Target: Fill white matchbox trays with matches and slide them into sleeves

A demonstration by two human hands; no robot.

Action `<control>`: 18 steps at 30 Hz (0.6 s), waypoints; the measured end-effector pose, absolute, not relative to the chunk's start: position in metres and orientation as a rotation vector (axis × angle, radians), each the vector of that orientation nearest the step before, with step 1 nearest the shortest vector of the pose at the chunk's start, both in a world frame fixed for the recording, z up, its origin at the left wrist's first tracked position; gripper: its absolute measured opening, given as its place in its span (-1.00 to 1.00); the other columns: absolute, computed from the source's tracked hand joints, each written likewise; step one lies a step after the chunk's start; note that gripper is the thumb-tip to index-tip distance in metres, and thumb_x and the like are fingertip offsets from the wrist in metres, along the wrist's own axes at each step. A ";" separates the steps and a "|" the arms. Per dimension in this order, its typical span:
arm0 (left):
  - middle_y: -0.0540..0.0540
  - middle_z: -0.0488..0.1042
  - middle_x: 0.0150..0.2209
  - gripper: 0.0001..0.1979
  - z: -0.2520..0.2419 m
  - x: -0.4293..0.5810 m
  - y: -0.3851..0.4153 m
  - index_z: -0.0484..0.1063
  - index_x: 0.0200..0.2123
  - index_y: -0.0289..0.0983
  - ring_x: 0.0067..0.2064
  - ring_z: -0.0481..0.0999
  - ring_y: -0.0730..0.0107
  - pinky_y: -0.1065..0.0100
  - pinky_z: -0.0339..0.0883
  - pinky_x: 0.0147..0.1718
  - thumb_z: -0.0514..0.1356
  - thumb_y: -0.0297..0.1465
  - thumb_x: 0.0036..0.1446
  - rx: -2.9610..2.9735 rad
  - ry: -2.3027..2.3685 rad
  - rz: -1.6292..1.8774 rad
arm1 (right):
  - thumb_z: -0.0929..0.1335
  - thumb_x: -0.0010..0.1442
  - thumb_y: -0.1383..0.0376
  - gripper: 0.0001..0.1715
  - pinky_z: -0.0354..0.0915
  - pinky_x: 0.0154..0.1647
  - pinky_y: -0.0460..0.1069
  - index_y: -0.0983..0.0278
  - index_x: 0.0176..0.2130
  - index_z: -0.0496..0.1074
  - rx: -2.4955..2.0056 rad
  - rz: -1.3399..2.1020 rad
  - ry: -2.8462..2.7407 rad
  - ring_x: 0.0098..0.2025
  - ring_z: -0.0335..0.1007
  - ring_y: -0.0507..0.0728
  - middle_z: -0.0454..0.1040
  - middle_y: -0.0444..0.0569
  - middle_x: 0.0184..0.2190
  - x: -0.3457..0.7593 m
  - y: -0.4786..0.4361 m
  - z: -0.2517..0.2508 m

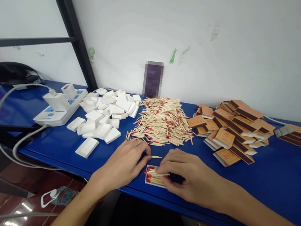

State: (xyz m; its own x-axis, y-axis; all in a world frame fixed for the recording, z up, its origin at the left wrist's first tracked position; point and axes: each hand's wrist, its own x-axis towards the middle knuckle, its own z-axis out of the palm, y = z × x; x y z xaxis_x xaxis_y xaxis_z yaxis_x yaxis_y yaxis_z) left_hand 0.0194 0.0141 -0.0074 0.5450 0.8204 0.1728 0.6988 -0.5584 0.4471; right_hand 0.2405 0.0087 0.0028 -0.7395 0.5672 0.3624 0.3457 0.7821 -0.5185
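A white matchbox tray (146, 178) lies near the table's front edge, with red-tipped matches inside, heads to the left. My right hand (187, 175) is over the tray's right end, thumb and fingers pinched on a match (163, 174) that lies across the others. Just left of the tray and slightly behind it, my left hand (129, 159) rests on the table. Its thumb and forefinger close on one end of another match (156, 157); that end is hidden by the fingers. Behind both hands spreads a large heap of loose matches (165, 122).
White empty trays (101, 131) are piled at left, beside a power strip (58, 113) with chargers and cables. Orange matchbox sleeves (223, 137) form a heap at right, with a further stack (297, 135) beyond. A pixelated dark upright object (153, 79) stands against the wall.
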 end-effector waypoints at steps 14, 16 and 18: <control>-0.02 0.41 -0.22 -0.89 -0.007 0.017 0.013 0.27 -0.22 -0.22 -0.16 0.37 0.29 0.24 0.22 -0.15 0.02 -0.37 0.40 2.468 1.232 0.544 | 0.36 0.18 0.40 -0.94 0.28 -0.25 0.00 0.27 -0.31 0.46 -0.676 0.500 -2.509 -0.34 0.34 0.06 0.44 -0.05 -0.35 0.246 0.011 0.005; -0.03 0.41 -0.22 -0.88 -0.005 0.017 0.012 0.28 -0.22 -0.22 -0.16 0.37 0.30 0.26 0.22 -0.17 0.01 -0.36 0.40 2.453 1.217 0.561 | 0.34 0.17 0.39 -0.95 0.26 -0.28 0.00 0.28 -0.31 0.43 -0.655 0.430 -2.491 -0.36 0.32 0.06 0.42 -0.05 -0.37 0.249 0.013 0.007; -0.02 0.41 -0.23 -0.88 -0.001 0.017 0.010 0.29 -0.23 -0.22 -0.18 0.37 0.31 0.29 0.23 -0.20 0.02 -0.35 0.40 2.422 1.198 0.578 | 0.32 0.18 0.40 -0.95 0.24 -0.33 -0.01 0.28 -0.32 0.39 -0.621 0.349 -2.436 -0.39 0.28 0.06 0.39 -0.07 -0.42 0.253 0.016 0.009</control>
